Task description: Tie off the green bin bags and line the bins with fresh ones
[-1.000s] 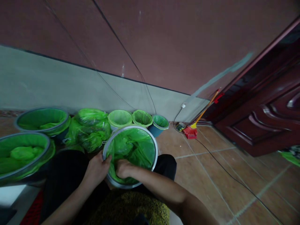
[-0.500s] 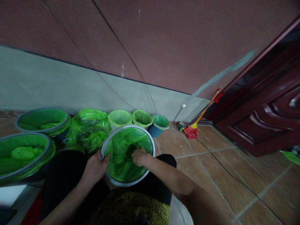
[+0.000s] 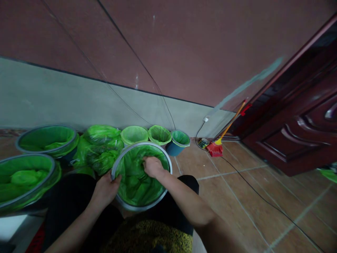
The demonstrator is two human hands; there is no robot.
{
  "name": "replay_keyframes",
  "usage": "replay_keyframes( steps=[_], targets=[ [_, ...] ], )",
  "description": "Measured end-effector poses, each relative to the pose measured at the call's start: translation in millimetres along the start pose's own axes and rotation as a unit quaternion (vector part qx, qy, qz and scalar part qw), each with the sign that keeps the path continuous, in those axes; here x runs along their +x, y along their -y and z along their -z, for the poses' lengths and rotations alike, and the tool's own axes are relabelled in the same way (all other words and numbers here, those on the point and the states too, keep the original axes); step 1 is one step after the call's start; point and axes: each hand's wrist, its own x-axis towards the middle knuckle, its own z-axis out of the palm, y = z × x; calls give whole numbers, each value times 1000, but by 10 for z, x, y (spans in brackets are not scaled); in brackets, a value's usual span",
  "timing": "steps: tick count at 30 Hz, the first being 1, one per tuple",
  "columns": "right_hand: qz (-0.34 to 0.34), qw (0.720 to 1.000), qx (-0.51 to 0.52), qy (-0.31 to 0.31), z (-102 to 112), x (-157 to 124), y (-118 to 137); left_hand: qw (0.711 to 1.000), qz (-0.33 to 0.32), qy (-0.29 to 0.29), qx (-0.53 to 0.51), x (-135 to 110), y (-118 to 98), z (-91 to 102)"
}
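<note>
A round trash bin (image 3: 119,199) with a grey rim stands between my knees, tilted toward me. Inside it lies a green plastic bag (image 3: 137,191), crumpled at the bottom and spread up the walls. My left hand (image 3: 108,186) is closed around the left side of the rim, thumb on the inner side. Over the bin's middle, my right hand (image 3: 154,166) reaches in with its fingers curled at the green bag. The fingertips are partly hidden, but they seem to pinch the film.
Left of me stand two large bag-lined bins (image 3: 54,168). Bundled green bags (image 3: 104,151) lie by the wall beside several small lined bins (image 3: 134,135). A red broom (image 3: 215,149) leans near the dark red door (image 3: 297,140). A black cable (image 3: 263,197) crosses the tiled floor.
My right hand has risen from deeper in the bin and shifted slightly left and away from me. The bag lies differently inside. My left hand keeps its hold on the rim.
</note>
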Motion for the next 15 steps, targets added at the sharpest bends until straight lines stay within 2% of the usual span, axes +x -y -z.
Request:
replay_keyframes(
  steps=[2,4,5,6,8,10,11,15],
  targets=[
    [-17,997,6,-80,-13,-149,-86,1000,15,2,-24,135,83,-53],
    [-89,985,2,-149,-74,-226,-229,996,45,16,-76,307,186,-132],
    [-139,978,3,-157,-136,-231,-312,991,68,28,-112,404,241,-179],
    [-187,972,15,-144,-222,-215,-396,983,91,42,-151,505,296,-228],
    [-252,962,83,-61,-456,-139,-549,966,131,70,-212,718,392,-329],
    [-269,948,166,38,-733,-38,-654,959,154,90,-222,936,454,-425],
    [-273,941,189,65,-870,13,-683,961,161,92,-207,1044,470,-469],
    [-293,934,189,76,-1296,201,-662,981,164,42,-99,1400,471,-623]
  ],
)
